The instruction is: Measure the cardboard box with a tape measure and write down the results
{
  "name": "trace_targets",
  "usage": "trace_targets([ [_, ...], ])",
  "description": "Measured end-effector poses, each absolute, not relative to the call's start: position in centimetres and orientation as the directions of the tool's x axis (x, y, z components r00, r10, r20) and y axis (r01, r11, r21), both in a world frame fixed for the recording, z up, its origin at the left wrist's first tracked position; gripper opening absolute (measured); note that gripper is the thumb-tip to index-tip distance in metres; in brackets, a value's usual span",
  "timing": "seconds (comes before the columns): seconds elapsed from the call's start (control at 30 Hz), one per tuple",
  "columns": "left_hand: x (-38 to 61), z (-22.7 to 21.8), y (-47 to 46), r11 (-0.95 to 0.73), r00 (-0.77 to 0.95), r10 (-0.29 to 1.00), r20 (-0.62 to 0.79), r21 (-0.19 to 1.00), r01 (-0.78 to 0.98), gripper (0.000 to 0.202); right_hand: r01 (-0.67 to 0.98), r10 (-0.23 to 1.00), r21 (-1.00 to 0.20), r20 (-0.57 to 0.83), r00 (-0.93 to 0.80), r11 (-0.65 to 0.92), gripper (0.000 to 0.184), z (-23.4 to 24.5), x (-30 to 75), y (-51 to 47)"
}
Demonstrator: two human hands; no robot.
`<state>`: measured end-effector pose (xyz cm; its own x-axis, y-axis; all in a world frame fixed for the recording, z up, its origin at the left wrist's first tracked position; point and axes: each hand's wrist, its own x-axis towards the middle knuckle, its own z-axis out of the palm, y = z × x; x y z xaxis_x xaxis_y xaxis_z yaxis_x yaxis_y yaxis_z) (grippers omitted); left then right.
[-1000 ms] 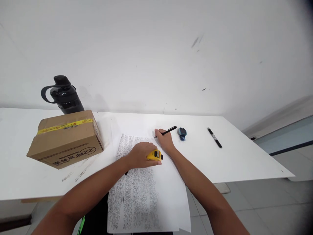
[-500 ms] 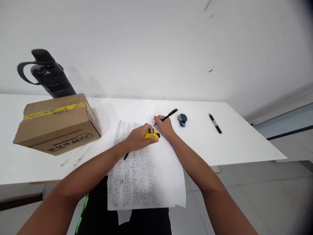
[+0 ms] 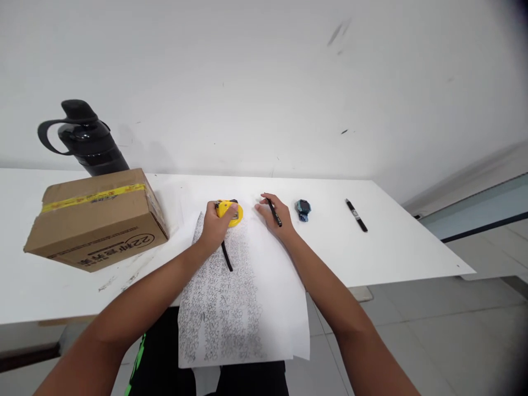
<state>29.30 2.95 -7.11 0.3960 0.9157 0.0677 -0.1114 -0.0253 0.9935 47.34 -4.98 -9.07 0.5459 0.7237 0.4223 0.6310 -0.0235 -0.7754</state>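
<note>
A large white paper sheet point(image 3: 239, 297) covered in small black drawings lies on the white table point(image 3: 391, 247) and hangs over its near edge. My left hand point(image 3: 214, 228) is closed on a yellow tape measure point(image 3: 228, 212) at the sheet's far end; a black strap point(image 3: 226, 256) trails from it over the paper. My right hand point(image 3: 275, 217) rests on the sheet's far right corner, fingers closed round a black pen point(image 3: 274, 213).
A taped cardboard box point(image 3: 97, 217) sits at the left with a black handled bottle point(image 3: 84, 137) behind it. A small blue watch point(image 3: 303, 209) and a second black pen point(image 3: 357, 215) lie to the right. The white wall stands behind the table.
My left hand has carried the tape measure left and farther away to the sheet's far edge. The pen in my right hand has swung from pointing up-right to lying against the hand.
</note>
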Motion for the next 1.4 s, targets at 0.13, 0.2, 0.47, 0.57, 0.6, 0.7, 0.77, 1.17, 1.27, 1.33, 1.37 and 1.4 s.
trace_targets([
  [0.13, 29.3, -7.2, 3.4, -0.018, 0.339, 0.939, 0.054, 0.994, -0.109, 0.045, 0.637, 0.894, -0.771, 0.277, 0.353, -0.013, 0.067, -8.7, 48.9, -5.8],
  [0.2, 29.3, -7.3, 3.4, -0.028, 0.35, 0.935, 0.059, 0.995, -0.095, 0.045, 0.681, 0.927, -0.73, 0.214, 0.309, -0.058, 0.072, -8.6, 49.4, -6.2],
  [0.47, 29.1, -7.4, 3.4, -0.017, 0.374, 0.926, 0.048, 0.996, -0.085, 0.048, 0.833, 0.729, -0.487, 0.464, 0.502, -0.264, 0.045, -8.9, 49.6, -6.0],
  [0.57, 29.1, -7.5, 3.4, -0.028, 0.378, 0.924, 0.057, 0.996, -0.082, 0.048, 0.851, 0.85, -0.473, 0.329, 0.411, -0.228, 0.06, -8.8, 49.4, -6.1],
  [0.6, 29.1, -7.5, 3.4, -0.03, 0.378, 0.924, 0.059, 0.996, -0.082, 0.048, 0.857, 0.873, -0.45, 0.276, 0.402, -0.252, 0.062, -8.7, 49.4, -6.1],
  [0.7, 29.1, -7.4, 3.3, -0.03, 0.383, 0.922, 0.057, 0.997, -0.076, 0.047, 0.812, 0.794, -0.398, 0.266, 0.547, -0.426, 0.061, -8.6, 49.6, -6.2],
  [0.77, 29.1, -7.3, 3.3, -0.029, 0.389, 0.92, 0.052, 0.997, -0.066, 0.047, 0.774, 0.731, -0.421, 0.303, 0.612, -0.473, 0.063, -8.5, 49.7, -6.2],
  [1.17, 29.1, -7.3, 3.2, -0.032, 0.392, 0.919, 0.051, 0.998, -0.054, 0.048, 0.873, 0.841, -0.312, 0.281, 0.462, -0.375, 0.068, -8.2, 49.4, -6.5],
  [1.27, 29.1, -7.4, 3.2, -0.048, 0.396, 0.916, 0.066, 0.997, -0.055, 0.048, 0.91, 0.899, -0.302, 0.246, 0.363, -0.285, 0.073, -8.3, 49.2, -6.6],
  [1.33, 29.1, -7.4, 3.2, -0.052, 0.396, 0.916, 0.071, 0.997, -0.06, 0.048, 0.912, 0.905, -0.3, 0.233, 0.355, -0.281, 0.074, -8.4, 49.2, -6.6],
  [1.37, 29.1, -7.3, 3.2, -0.051, 0.395, 0.916, 0.071, 0.997, -0.062, 0.047, 0.909, 0.903, -0.298, 0.229, 0.364, -0.291, 0.074, -8.4, 49.2, -6.6],
  [1.4, 29.1, -7.3, 3.2, -0.049, 0.394, 0.917, 0.07, 0.997, -0.064, 0.047, 0.906, 0.899, -0.295, 0.225, 0.375, -0.304, 0.074, -8.4, 49.3, -6.5],
])
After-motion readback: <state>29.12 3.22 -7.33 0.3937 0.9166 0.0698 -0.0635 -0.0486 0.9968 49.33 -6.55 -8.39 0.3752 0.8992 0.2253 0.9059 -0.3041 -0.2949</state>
